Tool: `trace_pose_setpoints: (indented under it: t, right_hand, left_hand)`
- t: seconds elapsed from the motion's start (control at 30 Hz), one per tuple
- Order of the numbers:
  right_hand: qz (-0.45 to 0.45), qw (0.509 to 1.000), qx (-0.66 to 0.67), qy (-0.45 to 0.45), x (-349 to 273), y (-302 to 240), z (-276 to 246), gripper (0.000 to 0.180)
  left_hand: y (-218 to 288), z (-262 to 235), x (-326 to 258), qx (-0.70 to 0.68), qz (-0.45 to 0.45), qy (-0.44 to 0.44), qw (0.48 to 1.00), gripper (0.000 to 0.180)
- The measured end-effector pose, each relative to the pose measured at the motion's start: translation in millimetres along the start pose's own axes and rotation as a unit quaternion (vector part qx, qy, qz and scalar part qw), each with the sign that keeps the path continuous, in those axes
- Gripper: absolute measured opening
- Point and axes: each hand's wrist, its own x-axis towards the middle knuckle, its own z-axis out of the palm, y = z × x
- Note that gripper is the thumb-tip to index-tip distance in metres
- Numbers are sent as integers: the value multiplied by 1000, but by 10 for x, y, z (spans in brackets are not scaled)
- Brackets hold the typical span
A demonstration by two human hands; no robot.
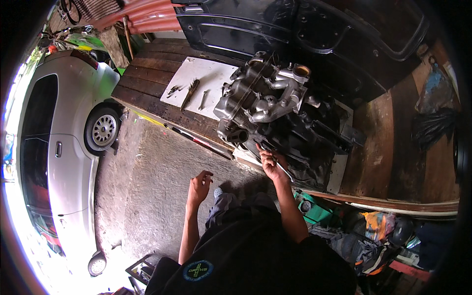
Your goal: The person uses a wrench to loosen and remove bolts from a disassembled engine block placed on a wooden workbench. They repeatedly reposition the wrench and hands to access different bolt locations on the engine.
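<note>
A car engine (268, 105) with a silver intake manifold (282, 101) stands on the wooden bench. At its near lower side is my right hand (272, 164), its fingers closed around a slim silver wrench (284, 171). One end of the wrench sticks out past the heel of that hand; the other end, by the engine, is hard to make out. My left hand (200, 187) hangs over the concrete floor, short of the bench. Its fingers are loosely bent and apart, and nothing shows in them.
A white board (182, 93) left of the engine bears a spanner (203, 99) and a dark, dirty tool (190, 93). Behind leans a black vehicle panel (236, 27). A silver car (69, 132) stands at left. Below the bench, at right, are a green case (314, 210) and piled clutter.
</note>
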Motion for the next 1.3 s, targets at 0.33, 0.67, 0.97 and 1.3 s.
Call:
trace_pose_setpoints:
  t: [0.33,0.67,0.97,1.3]
  right_hand:
    - [24,998,45,48,-10,6,207,63]
    - [-58,987,143,-52,-1,264,68,69]
    - [-57,979,179,-83,18,318,80,74]
    - [-68,983,149,-79,82,333,-8,70]
  left_hand:
    - [19,12,-4,10,-5,-10,1000,20]
    - [52,-13,-58,7,-6,-2,1000,19]
    - [-115,15,-179,10,-15,2,1000,18]
    - [-37,61,-134,7,-1,0,1000,19]
